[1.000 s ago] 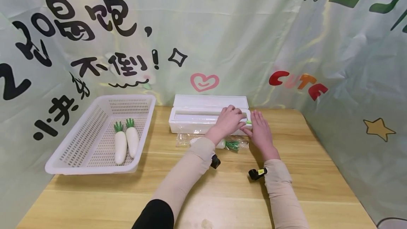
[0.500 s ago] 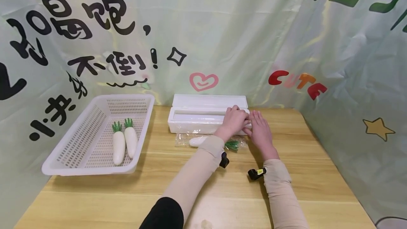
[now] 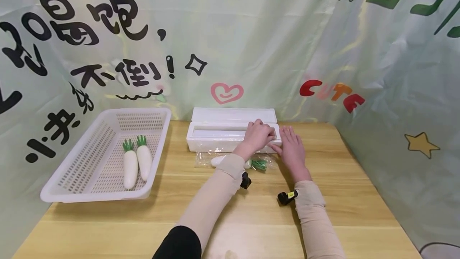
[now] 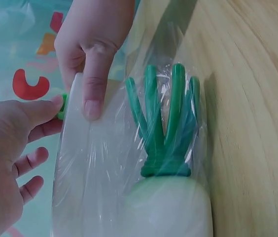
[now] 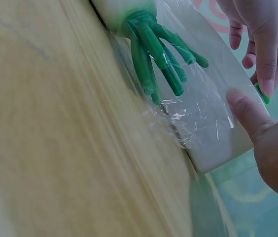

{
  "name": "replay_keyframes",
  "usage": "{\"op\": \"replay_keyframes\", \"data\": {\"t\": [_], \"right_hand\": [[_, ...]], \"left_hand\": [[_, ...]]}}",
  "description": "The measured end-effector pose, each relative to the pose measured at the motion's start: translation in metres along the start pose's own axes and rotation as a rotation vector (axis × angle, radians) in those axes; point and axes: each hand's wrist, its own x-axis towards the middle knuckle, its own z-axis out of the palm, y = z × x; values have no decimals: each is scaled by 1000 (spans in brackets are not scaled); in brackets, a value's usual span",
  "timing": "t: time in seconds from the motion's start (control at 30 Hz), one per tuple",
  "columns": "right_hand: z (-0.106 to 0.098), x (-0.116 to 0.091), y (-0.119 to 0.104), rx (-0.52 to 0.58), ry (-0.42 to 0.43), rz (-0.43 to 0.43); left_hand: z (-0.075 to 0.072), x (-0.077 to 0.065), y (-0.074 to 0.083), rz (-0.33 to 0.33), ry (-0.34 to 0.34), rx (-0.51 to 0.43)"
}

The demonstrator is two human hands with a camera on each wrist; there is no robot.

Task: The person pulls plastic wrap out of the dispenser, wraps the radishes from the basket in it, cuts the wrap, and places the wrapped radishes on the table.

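A white cling film dispenser (image 3: 206,144) stands at the back of the table with its lid (image 3: 233,115) raised. My left hand (image 3: 256,137) is over its right part, thumb and forefinger pinching a small green slider (image 4: 61,113) on the edge. My right hand (image 3: 292,151) holds the dispenser's right end; its thumb (image 5: 245,108) presses the front wall and the other fingers lie along the end. Clear film (image 4: 97,173) hangs down the front and reaches a white toy radish (image 3: 217,160) with green leaves (image 5: 151,44), lying before the dispenser, partly hidden by my left arm.
On the left stands a white perforated basket (image 3: 50,195) holding two more toy radishes (image 3: 130,169). A printed cloth (image 3: 266,51) hangs close behind the dispenser and along the sides of the wooden table (image 3: 266,227).
My left hand first slid right along the dispenser, then came back a little to the left. My right hand has stayed at the dispenser's end. The head view has shifted slightly.
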Motion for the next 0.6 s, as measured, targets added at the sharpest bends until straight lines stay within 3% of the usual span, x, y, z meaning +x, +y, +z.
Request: {"op": "replay_keyframes", "data": {"t": [0.37,0.6], "right_hand": [[3,-1,-4,1,32,-7],[0,-2,-1,1,43,-9]], "left_hand": [[-3,-7,-11,-17,-15,-30],[-11,-17,-27,-22,-26,-34]]}}
